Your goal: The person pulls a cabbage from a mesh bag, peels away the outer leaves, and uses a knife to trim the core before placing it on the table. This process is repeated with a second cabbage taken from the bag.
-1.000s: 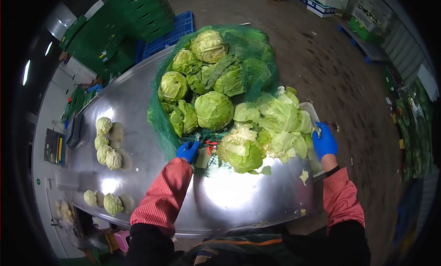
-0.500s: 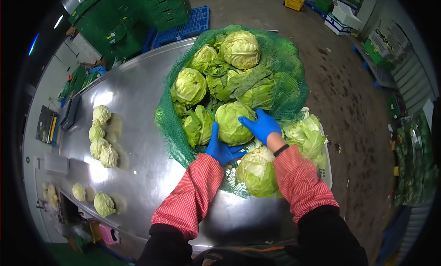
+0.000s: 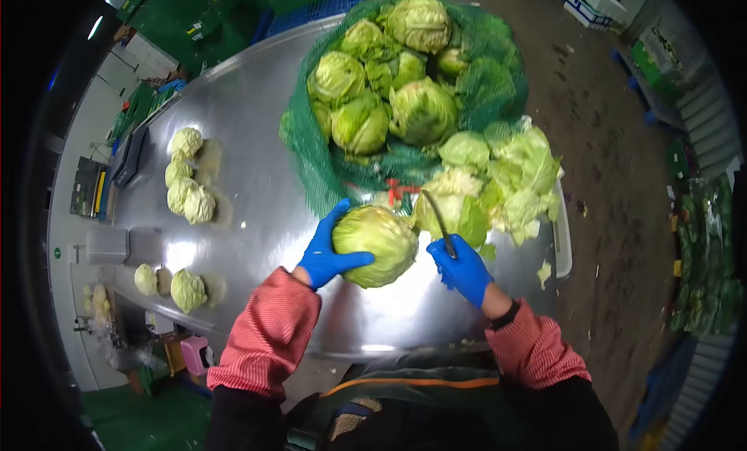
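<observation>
My left hand point(image 3: 327, 250), in a blue glove, is wrapped around the left side of a green cabbage point(image 3: 378, 245) held low over the steel table. A knife point(image 3: 440, 221) with a dark, curved blade is gripped in my right hand point(image 3: 464, 272), also gloved in blue. Its blade points away from me, just right of the cabbage. Beyond my hands, several leafy cabbages point(image 3: 424, 112) lie in an opened green net bag point(image 3: 311, 167). Loose outer leaves point(image 3: 517, 175) are heaped to the right, behind the knife.
Several small pale cabbage heads point(image 3: 188, 290) stand along the left of the steel table point(image 3: 264, 178). A white crate's rim point(image 3: 563, 233) shows at the right edge under the leaves. A clear plastic tub point(image 3: 107, 245) sits at the far left.
The cabbage that both hands were touching at the net bag is now nearer to me, in my left hand. My right hand has let go of it and now holds a knife.
</observation>
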Tool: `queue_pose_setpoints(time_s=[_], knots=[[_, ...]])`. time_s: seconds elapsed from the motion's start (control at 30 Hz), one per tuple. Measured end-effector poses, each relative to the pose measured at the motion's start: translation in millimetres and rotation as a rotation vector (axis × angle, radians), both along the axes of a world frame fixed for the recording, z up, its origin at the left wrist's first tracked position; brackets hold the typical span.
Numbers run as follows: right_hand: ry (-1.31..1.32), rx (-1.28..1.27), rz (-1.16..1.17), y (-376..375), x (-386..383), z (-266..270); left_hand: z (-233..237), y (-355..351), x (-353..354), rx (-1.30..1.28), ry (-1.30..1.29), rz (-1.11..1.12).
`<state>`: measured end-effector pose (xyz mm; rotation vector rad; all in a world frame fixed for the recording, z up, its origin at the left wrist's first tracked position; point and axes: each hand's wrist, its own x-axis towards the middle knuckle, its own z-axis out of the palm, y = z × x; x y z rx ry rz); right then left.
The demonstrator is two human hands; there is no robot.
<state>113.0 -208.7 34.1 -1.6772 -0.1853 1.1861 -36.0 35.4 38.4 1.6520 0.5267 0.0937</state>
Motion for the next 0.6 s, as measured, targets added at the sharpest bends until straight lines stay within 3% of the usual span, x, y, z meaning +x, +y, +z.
queue_pose_setpoints(time_s=[0.07, 0.1, 0.13, 0.23, 0.37, 0.43, 0.53, 0.6], knots=[[-0.21, 0.002, 0.145, -11.8, -24.2, -41.3, -11.5, -23.8, -12.7, 0.488, 0.08, -0.05], [-0.308, 0.023, 0.195, -16.3, -31.8, -66.3, -10.4, -36.1, -11.3, 0.243, 0.001, 0.038], [-0.408, 0.043, 0.238, -15.9, -37.3, -66.7, -17.5, -43.6, -10.3, 0.238, -0.031, 0.055], [-0.367, -0.003, 0.262, -22.5, -31.4, -43.6, -28.7, -65.9, -10.5, 0.225, -0.1, 0.122], [-0.79, -0.054, 0.333, -23.9, -25.3, -2.1, -43.4, -54.3, -4.4, 0.293, -0.068, 0.098], [-1.042, -0.008, 0.316, -17.8, -28.7, -5.4, -40.9, -50.9, -0.6, 0.343, -0.017, 0.057], [-0.926, -0.336, 0.614, 0.5, -15.6, -4.7, -41.9, -49.3, 7.3, 0.39, -0.004, 0.024], [-0.981, -0.286, 0.586, 3.3, -7.1, -33.9, -41.4, -48.5, 10.0, 0.43, -0.01, 0.011]])
